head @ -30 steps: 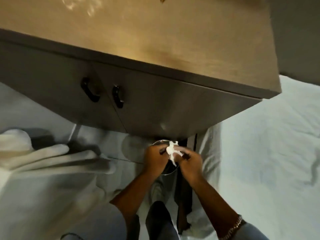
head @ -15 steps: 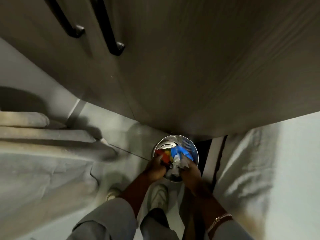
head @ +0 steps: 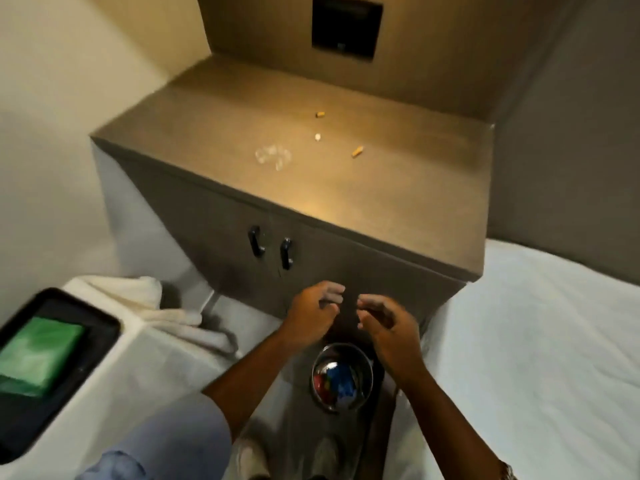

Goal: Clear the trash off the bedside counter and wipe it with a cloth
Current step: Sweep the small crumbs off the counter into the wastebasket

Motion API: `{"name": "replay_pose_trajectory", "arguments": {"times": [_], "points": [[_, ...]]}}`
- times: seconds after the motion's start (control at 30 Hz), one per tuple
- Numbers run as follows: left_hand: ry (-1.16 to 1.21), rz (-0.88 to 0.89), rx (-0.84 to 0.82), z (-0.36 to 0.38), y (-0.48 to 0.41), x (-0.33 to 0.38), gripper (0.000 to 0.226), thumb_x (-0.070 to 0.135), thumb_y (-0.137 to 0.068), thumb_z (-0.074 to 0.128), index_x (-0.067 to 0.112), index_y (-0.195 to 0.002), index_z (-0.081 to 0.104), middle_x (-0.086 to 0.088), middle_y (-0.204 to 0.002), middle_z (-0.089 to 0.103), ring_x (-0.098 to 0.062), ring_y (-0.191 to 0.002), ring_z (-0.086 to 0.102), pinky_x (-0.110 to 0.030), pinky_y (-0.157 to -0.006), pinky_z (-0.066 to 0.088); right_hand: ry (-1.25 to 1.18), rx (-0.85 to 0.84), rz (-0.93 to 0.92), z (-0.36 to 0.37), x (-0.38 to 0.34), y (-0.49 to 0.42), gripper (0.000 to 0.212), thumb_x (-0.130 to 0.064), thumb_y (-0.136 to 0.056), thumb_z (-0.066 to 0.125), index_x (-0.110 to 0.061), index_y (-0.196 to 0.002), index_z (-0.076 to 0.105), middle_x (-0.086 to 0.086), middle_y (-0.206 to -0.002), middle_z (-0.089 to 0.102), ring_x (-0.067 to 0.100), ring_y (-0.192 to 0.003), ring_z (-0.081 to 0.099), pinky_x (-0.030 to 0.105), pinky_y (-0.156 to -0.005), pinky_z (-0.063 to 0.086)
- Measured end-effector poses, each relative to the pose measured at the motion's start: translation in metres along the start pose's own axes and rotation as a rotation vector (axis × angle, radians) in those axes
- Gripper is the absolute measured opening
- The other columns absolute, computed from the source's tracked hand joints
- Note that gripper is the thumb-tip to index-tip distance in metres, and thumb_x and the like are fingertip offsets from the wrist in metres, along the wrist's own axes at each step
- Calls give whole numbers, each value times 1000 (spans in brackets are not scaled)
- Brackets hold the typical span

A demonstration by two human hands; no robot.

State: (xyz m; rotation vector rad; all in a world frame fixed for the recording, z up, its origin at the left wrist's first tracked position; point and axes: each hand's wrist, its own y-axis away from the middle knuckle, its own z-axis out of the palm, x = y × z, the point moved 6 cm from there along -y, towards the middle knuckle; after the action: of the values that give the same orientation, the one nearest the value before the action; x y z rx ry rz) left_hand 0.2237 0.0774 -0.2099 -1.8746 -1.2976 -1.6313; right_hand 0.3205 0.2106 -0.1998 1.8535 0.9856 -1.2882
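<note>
The brown bedside counter [head: 346, 188] carries a crumpled clear plastic wrapper [head: 273, 155], a small white bit [head: 318, 136] and two cigarette butts [head: 320, 114] [head: 357, 151]. On the floor in front of it stands a round metal trash bin [head: 363, 362] holding red, blue and white scraps. My left hand [head: 313, 315] and my right hand [head: 388, 327] hover empty above the bin, in front of the cabinet doors, fingers loosely curled and apart. A folded green cloth [head: 36, 358] lies on a black tray [head: 100, 327] at the lower left.
Two black door handles [head: 270, 245] sit on the cabinet front. A white towel [head: 152, 303] lies on the white surface at left beside the tray. A white bed [head: 540, 341] borders the cabinet on the right. A dark wall panel [head: 346, 26] sits above the counter.
Both hands let go of the crumpled scraps into the bin and rose out of it, empty. The view lifted from the bin to the counter top.
</note>
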Motion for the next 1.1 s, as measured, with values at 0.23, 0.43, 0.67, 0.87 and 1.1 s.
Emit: {"name": "replay_pose_trajectory", "arguments": {"times": [0.23,0.43,0.67,0.87,1.1], "points": [[41,219,86,-54,-41,134,32,-8,-86,49,5,-109,65,-18,-101,71,-31,-88,71,-39,-85,56,-126,102,-237,-34,-131,-87,27,6,-86,63,-18,-97,72,0,-90,74,16,-83,72,30,-72,62],[-226,310,330,-112,-127,170,33,0,-82,53,11,-110,67,-12,-107,70,-26,-95,66,-36,-88,58,349,127,-199,-21,-164,-202,32,2,-87,58,-13,-112,71,10,-115,71,25,-105,65,45,-99,52],[-902,318,108,-126,-235,171,22,13,-88,57,7,-108,66,-18,-117,59,-36,-106,60,-39,-93,50,1076,-153,-259,47,-169,-298,22,3,-76,58,-14,-85,69,9,-96,65,27,-88,60,34,-75,51],[-1004,306,45,-146,-274,175,19,14,-89,56,6,-105,63,-19,-113,61,-35,-103,62,-41,-90,52,1039,-141,-280,80,-206,-367,15,-4,-85,49,-16,-77,55,13,-93,65,32,-89,60,39,-76,49],[-543,165,255,-197,-293,160,18,5,-83,58,21,-89,63,-1,-95,66,-20,-88,63,-39,-81,59,1038,-280,-420,126,-221,-395,14,-10,-84,58,-23,-85,61,-1,-88,63,19,-82,58,38,-73,56]]}}
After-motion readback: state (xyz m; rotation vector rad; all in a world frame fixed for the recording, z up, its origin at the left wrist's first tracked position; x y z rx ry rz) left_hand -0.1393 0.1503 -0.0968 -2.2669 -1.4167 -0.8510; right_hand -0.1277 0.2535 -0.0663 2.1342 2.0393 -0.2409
